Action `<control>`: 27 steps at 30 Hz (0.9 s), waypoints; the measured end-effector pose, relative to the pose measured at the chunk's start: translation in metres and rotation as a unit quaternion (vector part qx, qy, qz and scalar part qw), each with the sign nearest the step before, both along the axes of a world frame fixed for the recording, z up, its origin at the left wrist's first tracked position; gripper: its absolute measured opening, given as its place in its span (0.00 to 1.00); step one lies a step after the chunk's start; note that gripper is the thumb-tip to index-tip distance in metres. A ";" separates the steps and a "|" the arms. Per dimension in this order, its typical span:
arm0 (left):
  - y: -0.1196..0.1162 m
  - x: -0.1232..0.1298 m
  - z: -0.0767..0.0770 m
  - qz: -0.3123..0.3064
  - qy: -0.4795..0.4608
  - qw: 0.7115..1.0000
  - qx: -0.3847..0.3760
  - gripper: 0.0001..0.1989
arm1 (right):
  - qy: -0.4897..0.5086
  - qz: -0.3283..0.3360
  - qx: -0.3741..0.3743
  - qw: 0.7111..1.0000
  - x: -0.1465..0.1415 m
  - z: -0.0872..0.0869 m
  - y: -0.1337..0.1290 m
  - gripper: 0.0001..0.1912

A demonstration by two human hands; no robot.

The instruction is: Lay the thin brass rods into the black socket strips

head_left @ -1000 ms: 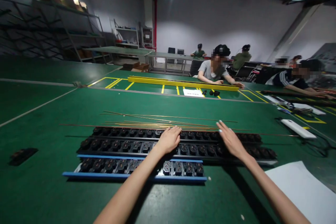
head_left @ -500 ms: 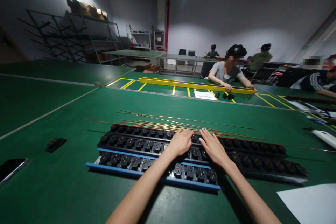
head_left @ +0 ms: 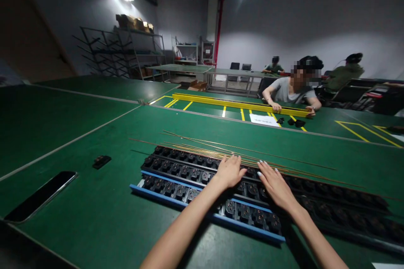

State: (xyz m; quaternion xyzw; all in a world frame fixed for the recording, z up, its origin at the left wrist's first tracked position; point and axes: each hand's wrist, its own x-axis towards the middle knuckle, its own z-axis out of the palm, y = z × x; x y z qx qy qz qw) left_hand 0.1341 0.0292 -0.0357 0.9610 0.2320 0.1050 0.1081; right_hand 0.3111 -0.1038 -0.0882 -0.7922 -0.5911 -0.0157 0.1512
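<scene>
My left hand (head_left: 229, 171) lies palm down over the rows of black socket modules, its fingertips at the far row beside the thin brass-coloured rods (head_left: 202, 149). Close by on the right, my right hand (head_left: 275, 183) rests flat on the same rows with its fingers stretched out. Both hands are open, and neither grips anything that I can see. Long black strips (head_left: 170, 166) full of modules run left to right beneath them. Nearest to me is a shorter strip with blue edges (head_left: 249, 230), also filled with modules. My hands and forearms hide part of the rows.
A single black module (head_left: 101, 161) and a phone (head_left: 42, 195) lie on the green table (head_left: 94, 227) to the left. Across the table, a person in a grey shirt (head_left: 285, 89) handles a long yellow profile (head_left: 221, 101). A printed sheet (head_left: 264, 120) lies before it.
The view has turned to the left, so everything sits further right in the picture. My left thumb now sticks out to the side. Both hands remain on the module rows.
</scene>
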 end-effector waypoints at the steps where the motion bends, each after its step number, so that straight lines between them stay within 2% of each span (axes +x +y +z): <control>1: 0.004 -0.006 0.003 0.023 -0.001 1.000 0.004 0.30 | 0.001 0.002 0.001 1.000 0.001 -0.001 0.000 0.31; 4: 0.025 -0.035 0.011 0.104 -0.007 0.994 0.017 0.33 | 0.002 0.004 0.003 1.000 0.002 -0.002 0.000 0.31; 7: 0.061 -0.082 0.014 0.187 -0.004 0.982 0.023 0.33 | 0.000 0.006 0.005 1.000 0.002 -0.002 0.000 0.31; 12: 0.125 -0.183 0.005 0.283 0.032 0.958 0.014 0.31 | 0.000 0.009 0.002 1.000 0.001 -0.001 0.000 0.32; 15: 0.147 -0.227 -0.001 0.303 0.054 0.951 0.016 0.30 | 0.000 0.006 0.005 1.000 0.000 -0.002 0.000 0.32; 17: 0.152 -0.242 -0.005 0.295 0.063 0.953 0.021 0.29 | -0.003 0.006 0.010 1.000 0.001 -0.003 0.000 0.31; 19: 0.154 -0.247 -0.009 0.286 0.066 0.956 0.027 0.29 | -0.005 0.004 0.011 1.000 0.002 -0.004 0.000 0.31; 27: 0.153 -0.243 -0.016 0.283 0.068 0.956 0.041 0.31 | 0.002 0.003 0.003 1.000 0.005 -0.007 0.001 0.33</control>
